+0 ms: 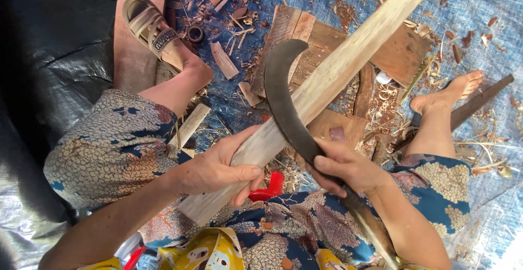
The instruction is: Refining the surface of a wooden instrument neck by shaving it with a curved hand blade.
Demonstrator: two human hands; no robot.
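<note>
A: Head view, straight down over the lap. Far left, one sandal (150, 30) on a foot. Then the left hand (215, 169), grip wrapped tight round the low end of the plank (327, 79).

B: And the plank runs up and away to the top right, slanting across both knees?

A: Right. It lies between the two legs, its near end down by the lap, its far end over the tarp (474, 8). Across its middle sits the curved blade (283, 101), edge against the wood.

B: The right hand?

A: Right hand (346, 166) is clamped on the blade just where it meets the handle, fingers closed around it. The handle runs back past the wrist toward the bottom edge.

B: So which step is this?

A: I'd judge shaving or trimming the plank's edge: blade set, wood braced. The next stroke looks to need a firm left hold and a push of the blade away from the body, along the grain, clear of the left fingers.

B: Give me the count.

A: One plank in hand, one blade, two hands. One sandal, one bare foot (449, 93) at right. One red thing (269, 188) under the plank, partly hidden. Flat boards (403, 52) beneath, at least three, hard to tell exactly. Shavings too many to count.
</note>
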